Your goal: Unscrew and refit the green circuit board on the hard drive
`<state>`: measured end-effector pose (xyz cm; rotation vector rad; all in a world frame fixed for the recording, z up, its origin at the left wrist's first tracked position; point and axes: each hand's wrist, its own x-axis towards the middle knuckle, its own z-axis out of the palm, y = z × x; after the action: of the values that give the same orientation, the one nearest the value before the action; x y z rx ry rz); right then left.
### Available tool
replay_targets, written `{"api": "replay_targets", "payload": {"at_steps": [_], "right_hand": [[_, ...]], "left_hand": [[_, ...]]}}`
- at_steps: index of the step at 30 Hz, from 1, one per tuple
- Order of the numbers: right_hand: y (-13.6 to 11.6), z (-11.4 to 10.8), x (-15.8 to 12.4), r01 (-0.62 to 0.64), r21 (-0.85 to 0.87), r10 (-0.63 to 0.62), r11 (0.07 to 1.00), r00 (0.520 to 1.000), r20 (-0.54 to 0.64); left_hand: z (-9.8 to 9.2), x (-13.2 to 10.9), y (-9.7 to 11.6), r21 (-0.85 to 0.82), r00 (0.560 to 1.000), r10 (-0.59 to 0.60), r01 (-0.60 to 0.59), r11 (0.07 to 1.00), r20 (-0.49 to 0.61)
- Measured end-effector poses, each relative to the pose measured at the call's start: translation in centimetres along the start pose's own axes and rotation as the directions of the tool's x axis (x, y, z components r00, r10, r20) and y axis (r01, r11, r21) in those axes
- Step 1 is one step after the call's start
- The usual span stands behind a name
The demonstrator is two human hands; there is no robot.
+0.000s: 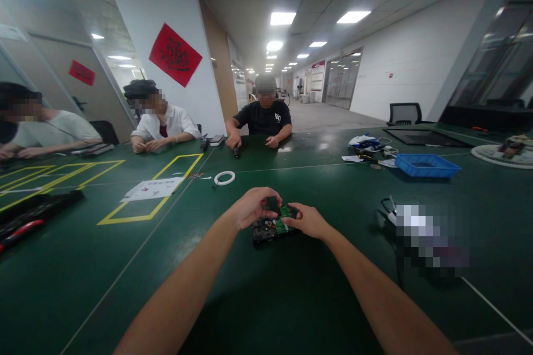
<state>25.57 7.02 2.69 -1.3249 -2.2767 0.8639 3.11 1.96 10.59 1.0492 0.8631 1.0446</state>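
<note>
A black device with a green circuit board, much like a hard drive, lies on the green table in front of me. My left hand is curled over its far left part, thumb and fingers closed around a spot where a small dark shape shows; I cannot make out what it is. From the right, my right hand grips the edge of the board between thumb and fingers. Parts of the board and casing are hidden behind both hands.
A white ring and a paper sheet lie to the left, near yellow tape outlines. To the right are a blue tray, a bundle of cables and a blurred-out item. Three people sit across the table.
</note>
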Motion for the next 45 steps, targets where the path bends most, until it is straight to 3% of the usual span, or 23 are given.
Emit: {"api": "replay_targets", "payload": {"at_steps": [4,12,20,33,41,45], "right_hand": [[-0.10,-0.08,-0.15,0.003,-0.007,-0.003,1.000,1.000,0.004],[-0.27,-0.15,-0.08,0.015,-0.021,-0.015,1.000,1.000,0.000],[-0.62,-0.23,-0.38,-0.010,-0.029,0.011,1.000,1.000,0.018],[-0.84,-0.28,-0.50,-0.022,-0.046,0.022,0.999,1.000,0.006],[-0.81,-0.22,-0.49,0.003,-0.041,-0.003,0.999,1.000,-0.012],[-0.71,-0.14,-0.44,-0.008,-0.051,0.007,0.999,1.000,-0.009]], "left_hand": [[-0.06,-0.21,0.29,0.013,0.999,-0.015,0.016,1.000,-0.031],[0.62,-0.47,0.40,-0.003,0.997,-0.052,0.052,0.999,0.060],[0.20,-0.13,0.19,-0.076,0.998,-0.055,0.056,0.996,0.017],[-0.16,-0.10,0.30,0.079,1.000,0.000,0.002,0.997,-0.023],[0.09,-0.03,0.24,-0.039,0.998,-0.028,0.026,0.999,-0.055],[0.08,-0.29,0.56,-0.065,0.999,-0.047,0.046,0.997,-0.017]]}}
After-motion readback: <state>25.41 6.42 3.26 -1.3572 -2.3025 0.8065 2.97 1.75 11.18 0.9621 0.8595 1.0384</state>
